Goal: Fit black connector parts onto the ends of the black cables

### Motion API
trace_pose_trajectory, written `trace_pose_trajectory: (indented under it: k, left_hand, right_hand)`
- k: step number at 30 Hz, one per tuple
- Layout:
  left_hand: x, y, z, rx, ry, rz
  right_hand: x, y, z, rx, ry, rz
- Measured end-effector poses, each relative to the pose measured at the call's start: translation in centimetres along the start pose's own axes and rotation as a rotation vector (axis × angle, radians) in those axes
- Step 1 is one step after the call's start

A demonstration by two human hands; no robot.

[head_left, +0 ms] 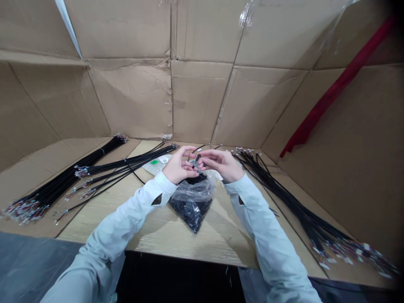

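Left hand [178,166]: raised over the table's middle, fingers curved and partly parted, fingertips at a small black piece [197,159]
Right hand [223,165]: level with the left, fingers bent inward, fingertips close to the same piece
Grip: fingertips of both hands nearly meeting around the piece; cannot tell which hand pinches it, or how firmly
Small black piece: slanted, between the two sets of fingertips, above the mouth of a clear plastic bag [191,206]
Clear plastic bag: directly below the hands, mouth crumpled open, filled with many small black parts, lower corner pointing toward the wearer
Cloudy bag [150,167]: flat on the table behind the left hand, with a green spot and a white label
Far-left cable bundle [80,171]: thick, black, banded near its far end, coloured wire ends fanned out at the near end
Inner-left cables [142,157]: thinner bunch beside the thick bundle, a few strands spread loosely, bare coloured ends showing
Right cable bundle [288,206]: long, black, running diagonally past the right forearm, white connectors at the near end
Table [158,242]: pale in the middle, brown toward both sides
Sleeves [123,219]: pale, long, reaching to both wrists
Surround: cardboard walls [198,101], with a red strip [341,86] hanging at right
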State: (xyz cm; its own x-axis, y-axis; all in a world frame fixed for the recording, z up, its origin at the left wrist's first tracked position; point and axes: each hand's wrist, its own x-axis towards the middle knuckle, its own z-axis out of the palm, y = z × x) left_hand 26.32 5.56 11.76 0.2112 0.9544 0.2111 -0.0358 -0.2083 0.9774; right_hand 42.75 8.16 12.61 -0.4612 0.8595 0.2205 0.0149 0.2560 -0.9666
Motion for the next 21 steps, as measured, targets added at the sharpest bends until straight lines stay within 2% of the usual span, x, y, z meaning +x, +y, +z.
trace_pose_trajectory:
  k: [2, 5, 8, 12, 18, 21]
  left_hand:
    - [0.0, 0.0, 0.0, -0.01, -0.007, -0.002]
    - [0.0, 0.0, 0.1, -0.022, -0.012, -0.006]
    - [0.1, 0.0, 0.1, -0.017, -0.009, -0.012]
    - [0.1, 0.0, 0.2, -0.008, -0.013, -0.008]
    - [0.2, -0.2, 0.2, -0.02, -0.036, 0.015]
    - [0.3, -0.5, 0.3, -0.032, -0.023, 0.011]
  right_hand:
    - [0.2, 0.4, -0.2, -0.026, -0.05, -0.056]
    - [0.5, 0.9, -0.3, -0.098, -0.01, -0.113]
    - [0.6, 1.1, -0.1, -0.101, 0.068, -0.048]
    - [0.4, 0.7, 0.9, 0.018, 0.144, 0.064]
    - [0.1, 1.0, 2.7, -0.096, 0.273, -0.091]
    - [0.3, 1.8, 3.0, -0.069, 0.305, -0.104]
